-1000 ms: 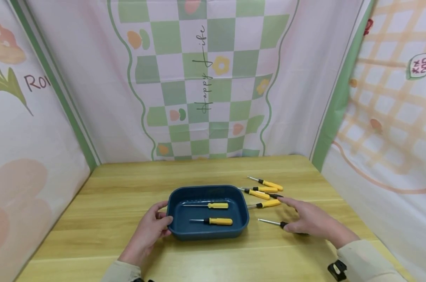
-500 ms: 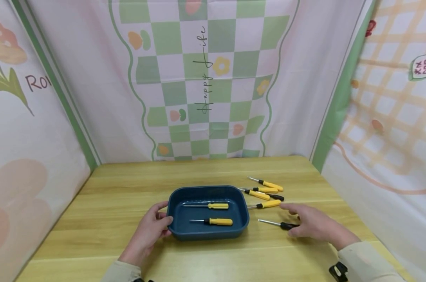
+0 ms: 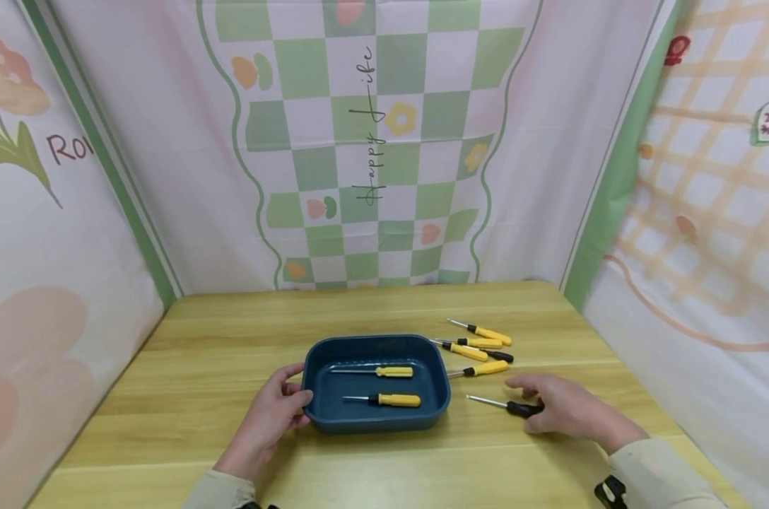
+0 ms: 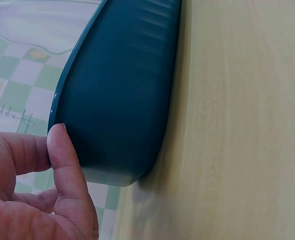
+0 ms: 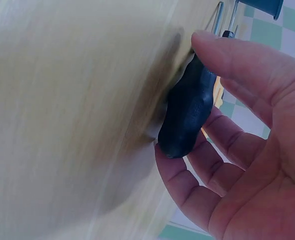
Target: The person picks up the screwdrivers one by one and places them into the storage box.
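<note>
My left hand [image 3: 273, 410] pinches the left rim of a dark blue rectangular tray [image 3: 374, 425], thumb on one side of the wall in the left wrist view. Inside lie two yellow-handled screwdrivers, a slimmer one [image 3: 394, 372] at the back and one with a black collar [image 3: 397, 400] in front. Right of the tray a black-handled screwdriver [image 3: 521, 408] lies on the table, its shaft pointing left. My right hand [image 3: 565, 406] is at its handle end, fingers loosely bent around the handle [image 5: 185, 112] without a plain grip; whether they touch it I cannot tell.
Several more screwdrivers lie behind, right of the tray: yellow-handled ones [image 3: 491, 335] [image 3: 489, 367], some overlapping, and a black-handled one [image 3: 502, 356]. The wooden table [image 3: 232, 339] meets patterned cloth walls [image 3: 397, 212] at the back and sides.
My right hand has drawn back slightly to the right and toward me, baring more of the black handle. The black-handled screwdriver, the tray and my left hand have stayed put.
</note>
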`<state>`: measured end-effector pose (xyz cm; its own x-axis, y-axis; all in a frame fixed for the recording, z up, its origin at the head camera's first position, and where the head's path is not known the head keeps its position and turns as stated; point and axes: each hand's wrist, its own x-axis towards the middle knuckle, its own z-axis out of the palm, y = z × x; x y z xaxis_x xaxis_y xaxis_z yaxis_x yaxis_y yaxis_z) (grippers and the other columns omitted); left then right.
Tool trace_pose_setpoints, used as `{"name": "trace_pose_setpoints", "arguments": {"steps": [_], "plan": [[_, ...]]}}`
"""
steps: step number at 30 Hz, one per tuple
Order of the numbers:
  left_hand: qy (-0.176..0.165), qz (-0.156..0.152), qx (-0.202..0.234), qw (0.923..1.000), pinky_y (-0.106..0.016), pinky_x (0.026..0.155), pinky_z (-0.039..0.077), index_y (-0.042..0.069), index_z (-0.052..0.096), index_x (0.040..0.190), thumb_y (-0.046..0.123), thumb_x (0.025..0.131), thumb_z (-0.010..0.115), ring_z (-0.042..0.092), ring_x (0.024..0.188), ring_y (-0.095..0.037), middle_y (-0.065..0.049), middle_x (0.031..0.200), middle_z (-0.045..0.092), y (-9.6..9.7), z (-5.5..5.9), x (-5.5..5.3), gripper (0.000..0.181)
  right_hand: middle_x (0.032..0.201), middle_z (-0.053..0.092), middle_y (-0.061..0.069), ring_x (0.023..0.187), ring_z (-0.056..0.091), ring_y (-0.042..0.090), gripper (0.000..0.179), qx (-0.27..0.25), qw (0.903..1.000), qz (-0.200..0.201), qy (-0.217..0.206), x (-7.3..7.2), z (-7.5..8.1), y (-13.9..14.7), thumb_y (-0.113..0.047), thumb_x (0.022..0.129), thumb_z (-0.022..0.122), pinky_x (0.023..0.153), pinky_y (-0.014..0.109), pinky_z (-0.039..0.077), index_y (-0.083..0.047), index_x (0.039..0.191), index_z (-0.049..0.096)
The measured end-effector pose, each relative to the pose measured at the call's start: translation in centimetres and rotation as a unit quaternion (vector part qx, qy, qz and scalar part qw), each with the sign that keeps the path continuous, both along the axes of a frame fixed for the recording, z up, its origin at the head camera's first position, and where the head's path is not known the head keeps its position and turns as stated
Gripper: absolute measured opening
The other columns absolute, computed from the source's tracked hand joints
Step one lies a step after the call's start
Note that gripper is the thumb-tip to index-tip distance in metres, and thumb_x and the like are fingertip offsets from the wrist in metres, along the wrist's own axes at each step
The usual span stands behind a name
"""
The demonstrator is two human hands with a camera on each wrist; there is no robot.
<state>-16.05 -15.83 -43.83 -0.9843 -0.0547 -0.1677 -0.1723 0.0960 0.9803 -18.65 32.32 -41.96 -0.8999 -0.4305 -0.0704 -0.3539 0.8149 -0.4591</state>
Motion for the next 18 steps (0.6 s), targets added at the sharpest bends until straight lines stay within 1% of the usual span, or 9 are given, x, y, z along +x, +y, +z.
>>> {"name": "trace_pose_setpoints", "arguments": {"steps": [5, 10, 12, 14, 16, 18], "plan": [[0.0, -0.002, 0.001, 1.0, -0.028, 0.063, 0.057, 0.008, 0.045, 0.154, 0.004, 0.099, 0.062, 0.061, 0.075, -0.022, -0.019, 0.116, 0.055, 0.03, 0.07, 0.02, 0.057, 0.114, 0.072, 0.015, 0.105, 0.068, 0.035, 0.07, -0.003, 1.0, -0.001, -0.001, -0.03, -0.19, 0.11, -0.018, 0.071, 0.092, 0.093, 0.063, 0.054, -0.003, 0.134, 0.066], [-0.002, 0.001, 0.0, 1.0, -0.028, 0.064, 0.058, 0.009, 0.047, 0.153, 0.004, 0.1, 0.062, 0.062, 0.076, -0.023, -0.019, 0.117, 0.055, 0.05, 0.05, -0.05, 0.056, 0.107, 0.073, 0.008, 0.098, 0.068, 0.028, 0.058, -0.001, 1.0, 0.003, 0.007, 0.07, -0.37, 0.18, -0.016, 0.072, 0.09, 0.089, 0.058, 0.056, -0.005, 0.125, 0.07], [-0.003, 0.001, -0.002, 1.0, -0.028, 0.064, 0.058, 0.009, 0.047, 0.153, 0.004, 0.1, 0.061, 0.062, 0.076, -0.023, -0.019, 0.117, 0.055, 0.07, 0.07, -0.06, 0.056, 0.103, 0.073, 0.003, 0.095, 0.067, 0.022, 0.052, -0.002, 1.0, 0.004, 0.007, 0.06, -0.44, 0.24, -0.016, 0.072, 0.089, 0.086, 0.052, 0.057, -0.008, 0.12, 0.072], [-0.005, -0.001, -0.003, 1.0, -0.028, 0.064, 0.058, 0.009, 0.046, 0.153, 0.004, 0.1, 0.061, 0.062, 0.077, -0.023, -0.019, 0.117, 0.055, 0.09, 0.11, -0.05, 0.055, 0.099, 0.071, -0.001, 0.09, 0.065, 0.016, 0.045, -0.004, 0.9999, 0.007, 0.007, 0.06, -0.5, 0.31, -0.015, 0.073, 0.088, 0.082, 0.043, 0.056, -0.011, 0.115, 0.072], [-0.008, 0.0, -0.004, 1.0, -0.028, 0.064, 0.058, 0.01, 0.047, 0.153, 0.004, 0.1, 0.062, 0.062, 0.077, -0.023, -0.019, 0.118, 0.055, 0.12, 0.13, -0.05, 0.055, 0.095, 0.069, -0.005, 0.086, 0.062, 0.01, 0.04, -0.009, 0.9999, 0.012, 0.004, 0.08, -0.58, 0.38, -0.014, 0.074, 0.087, 0.078, 0.034, 0.053, -0.013, 0.111, 0.072], [-0.009, 0.0, -0.007, 0.9999, -0.028, 0.065, 0.058, 0.01, 0.047, 0.153, 0.004, 0.1, 0.062, 0.062, 0.077, -0.023, -0.019, 0.118, 0.055, 0.13, 0.13, -0.07, 0.055, 0.092, 0.068, -0.008, 0.083, 0.058, 0.005, 0.035, -0.012, 0.9998, 0.015, 0.0, 0.1, -0.66, 0.4, -0.013, 0.075, 0.085, 0.075, 0.028, 0.049, -0.015, 0.108, 0.072]]}}
